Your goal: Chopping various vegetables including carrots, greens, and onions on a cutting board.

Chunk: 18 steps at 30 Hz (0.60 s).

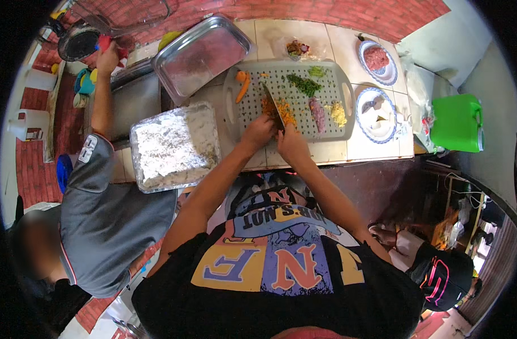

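My right hand [293,145] grips a kitchen knife [274,105] at its near end, with the blade angled away from me over a perforated grey cutting board [347,123]. Close beside it, my left hand [258,132] has curled fingers at the near side of the chopped carrot [287,113]; whether it holds a piece is hidden. Carrot pieces [243,87] lie at the board's left. Chopped green herbs [304,84], cut green stems [317,71], chopped purple onion [317,115] and minced garlic [338,113] rest towards the right.
A foil-lined tray [175,146] and an empty metal pan [203,57] stand left. Bowls of ground meat [376,58] and white pieces [377,114] stand right, before a green jerrycan [455,123]. A co-worker's arm [102,101] reaches over the sink at left; another person [440,275] is lower right.
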Motion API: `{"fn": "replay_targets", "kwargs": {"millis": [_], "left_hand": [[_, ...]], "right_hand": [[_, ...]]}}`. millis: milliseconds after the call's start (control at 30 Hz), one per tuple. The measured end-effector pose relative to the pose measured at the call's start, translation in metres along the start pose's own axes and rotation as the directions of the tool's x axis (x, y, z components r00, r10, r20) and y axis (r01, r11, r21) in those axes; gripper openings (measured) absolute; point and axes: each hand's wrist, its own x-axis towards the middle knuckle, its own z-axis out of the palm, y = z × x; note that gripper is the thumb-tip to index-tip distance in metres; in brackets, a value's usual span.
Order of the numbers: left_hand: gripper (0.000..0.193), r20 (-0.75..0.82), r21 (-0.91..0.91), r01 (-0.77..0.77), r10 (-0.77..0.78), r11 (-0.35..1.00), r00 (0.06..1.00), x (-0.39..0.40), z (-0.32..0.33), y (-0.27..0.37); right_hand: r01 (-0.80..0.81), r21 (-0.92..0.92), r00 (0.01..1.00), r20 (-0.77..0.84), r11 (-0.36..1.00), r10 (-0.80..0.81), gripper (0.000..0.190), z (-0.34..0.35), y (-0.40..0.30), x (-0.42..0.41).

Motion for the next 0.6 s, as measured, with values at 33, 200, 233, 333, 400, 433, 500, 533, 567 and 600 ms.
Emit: {"fn": "replay_targets", "kwargs": {"millis": [33, 200, 233, 333, 400, 433, 500, 533, 567, 600], "left_hand": [[0.015, -0.003, 0.0, -0.001, 0.001, 1.0, 1.0, 0.0, 0.0, -0.001], [0.016, 0.028, 0.013, 0.016, -0.017, 1.0, 0.999, 0.004, 0.002, -0.006], [0.016, 0.025, 0.013, 0.014, -0.014, 1.0, 1.0, 0.004, 0.004, -0.008], [0.016, -0.082, -0.049, -0.067, 0.063, 0.997, 0.995, 0.001, 0.006, -0.013], [0.017, 0.032, -0.009, 0.001, 0.0, 1.0, 0.999, 0.0, 0.008, -0.012], [0.017, 0.031, -0.009, 0.002, -0.002, 1.0, 1.0, -0.005, 0.009, -0.015], [0.018, 0.03, -0.034, 0.037, -0.036, 0.999, 0.999, -0.007, 0.012, -0.019], [0.018, 0.03, -0.036, 0.032, -0.031, 0.999, 0.999, -0.007, 0.011, -0.021], [0.022, -0.002, -0.061, 0.086, -0.086, 0.994, 0.996, -0.007, 0.009, -0.024], [0.026, -0.031, -0.089, 0.136, -0.139, 0.987, 0.99, -0.004, 0.006, -0.027]], "right_hand": [[-0.052, 0.017, 0.998, 0.047, 0.999, 0.051, 0.032, -0.003, -0.003, 0.001], [-0.073, 0.012, 0.997, -0.005, 0.997, 0.073, 0.028, -0.007, -0.017, -0.003], [-0.048, 0.007, 0.999, -0.004, 0.999, 0.048, 0.028, -0.002, -0.015, -0.004], [-0.089, 0.051, 0.996, -0.009, 0.995, 0.089, 0.029, -0.008, -0.013, 0.009], [-0.031, 0.014, 0.996, -0.078, 0.999, 0.032, 0.03, 0.013, -0.001, 0.005], [0.033, -0.024, 0.99, -0.135, 0.999, -0.036, 0.03, 0.019, -0.001, 0.001], [0.031, -0.05, 0.985, -0.166, 0.998, -0.039, 0.029, 0.027, -0.006, -0.005], [0.027, -0.075, 0.979, -0.197, 0.997, -0.042, 0.029, 0.027, -0.01, -0.005], [0.025, -0.078, 0.979, -0.201, 0.997, -0.04, 0.029, 0.022, -0.009, -0.001], [-0.017, -0.046, 0.989, -0.146, 0.999, 0.01, 0.028, 0.01, -0.009, 0.009]]}}
